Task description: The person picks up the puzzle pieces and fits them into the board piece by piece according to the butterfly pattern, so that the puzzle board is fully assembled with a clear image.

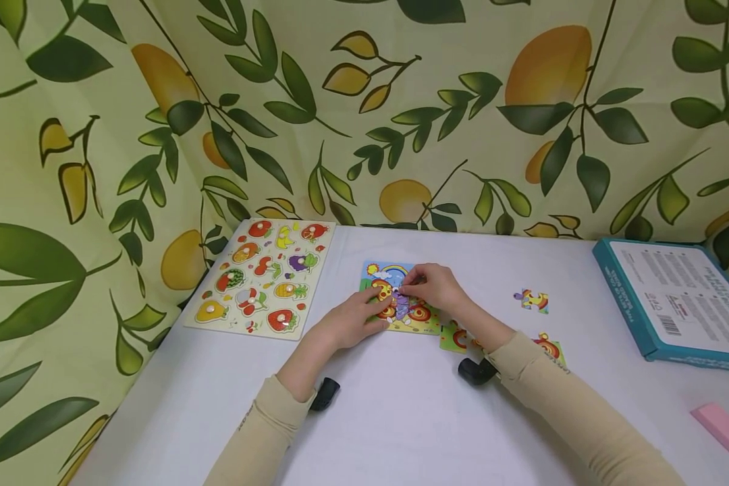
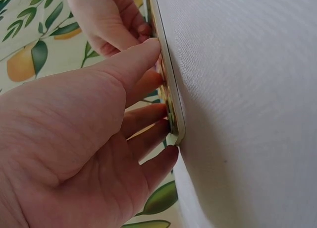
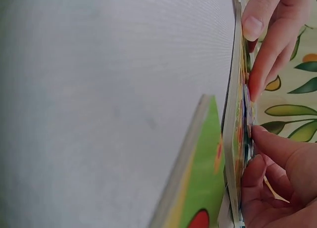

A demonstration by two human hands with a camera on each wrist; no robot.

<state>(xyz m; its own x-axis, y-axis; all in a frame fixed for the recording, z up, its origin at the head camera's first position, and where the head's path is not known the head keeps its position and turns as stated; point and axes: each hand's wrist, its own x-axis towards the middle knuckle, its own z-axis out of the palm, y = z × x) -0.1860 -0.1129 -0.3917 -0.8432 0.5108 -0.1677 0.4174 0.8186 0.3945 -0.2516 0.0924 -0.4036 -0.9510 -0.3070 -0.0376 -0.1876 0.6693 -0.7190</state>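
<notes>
A colourful puzzle board (image 1: 373,268) with a bear picture lies on the white table. My left hand (image 1: 349,322) rests on its left side, with the fingers spread and fairly straight, also in the left wrist view (image 2: 94,134). My right hand (image 1: 439,289) pinches a small purple puzzle piece (image 3: 248,109) between thumb and fingertips over the middle of the board; the fingers hide part of it. In the right wrist view the piece stands slightly raised from the board, with a left-hand finger touching near its upper end.
Loose puzzle pieces lie right of the board: one green (image 1: 453,339) beside its lower corner, one (image 1: 534,301) farther right, another (image 1: 549,346) by the right sleeve. A fruit board (image 1: 261,277) is at the left; a blue-edged box (image 1: 680,297) and pink block (image 1: 724,432) are at the right.
</notes>
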